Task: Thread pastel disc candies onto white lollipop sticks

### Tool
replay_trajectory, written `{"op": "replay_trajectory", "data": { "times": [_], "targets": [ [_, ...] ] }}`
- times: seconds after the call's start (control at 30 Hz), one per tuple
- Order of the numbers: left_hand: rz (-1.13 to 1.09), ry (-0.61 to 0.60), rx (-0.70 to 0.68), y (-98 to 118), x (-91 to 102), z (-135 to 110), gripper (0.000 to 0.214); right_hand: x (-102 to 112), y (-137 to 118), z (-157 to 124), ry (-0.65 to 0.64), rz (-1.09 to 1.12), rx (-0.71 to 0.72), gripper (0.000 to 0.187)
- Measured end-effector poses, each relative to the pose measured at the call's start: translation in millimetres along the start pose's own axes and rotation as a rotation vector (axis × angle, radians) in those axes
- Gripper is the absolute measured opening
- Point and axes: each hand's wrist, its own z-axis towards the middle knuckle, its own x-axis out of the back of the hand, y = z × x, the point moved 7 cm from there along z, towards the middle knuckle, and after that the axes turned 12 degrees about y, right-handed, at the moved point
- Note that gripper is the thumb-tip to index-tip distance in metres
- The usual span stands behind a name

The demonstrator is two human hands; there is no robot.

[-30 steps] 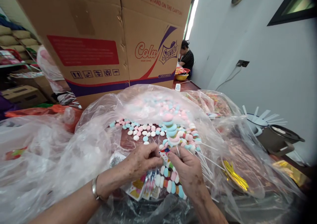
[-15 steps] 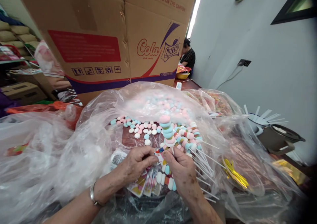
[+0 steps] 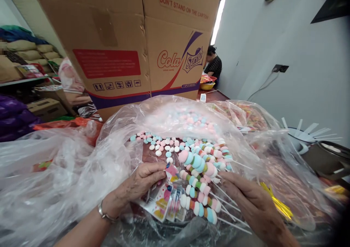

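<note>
In the head view my left hand (image 3: 147, 177) pinches the corner of a small printed plastic bag (image 3: 172, 173), pink, white and yellow. My right hand (image 3: 246, 194) has its fingertips on the stick end of a marshmallow skewer (image 3: 198, 163), which lies tilted with its pink end up and to the left. Beneath it several more marshmallow skewers (image 3: 201, 210) are stacked, white sticks pointing right. More printed bags (image 3: 160, 203) lie fanned out below my left hand. Loose pink, blue and white marshmallows (image 3: 164, 143) are spread behind.
A large cardboard carton (image 3: 117, 32) stands at the back. Clear plastic sheeting (image 3: 65, 181) covers much of the table. Gold twist ties (image 3: 277, 203), a pot with white strips (image 3: 300, 134) and a dark lidded pot (image 3: 325, 159) are at right. Two people sit beyond the carton.
My hands have moved apart. My right hand went right, and the skewer tipped from upright to slanting over the stack. My left hand still holds the printed bag. The view turned slightly left.
</note>
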Motion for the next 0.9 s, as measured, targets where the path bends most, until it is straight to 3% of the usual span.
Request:
{"op": "replay_trajectory", "data": {
  "times": [0.1,0.33,0.57,0.67,0.9],
  "targets": [
    [-0.027,0.032,0.019,0.9,-1.6,0.5,0.024,2.5,7.7,-3.4,-0.069,0.014,-0.024,0.032],
    [-0.077,0.17,0.051,-2.2,-5.2,0.7,0.018,0.4,27.4,-15.2,0.015,0.02,-0.151,0.032],
    [-0.053,0.205,0.025,-7.7,-0.8,1.5,0.025,0.4,17.1,-16.2,0.044,0.015,-0.158,0.032],
    [-0.02,0.17,0.01,-3.4,0.7,2.8,0.027,4.9,9.9,-12.4,0.04,-0.036,-0.114,0.034],
    [0.005,0.017,0.03,9.0,-1.7,3.1,0.027,13.4,-17.0,6.4,-0.104,-0.222,0.163,0.031]
  ]
}}
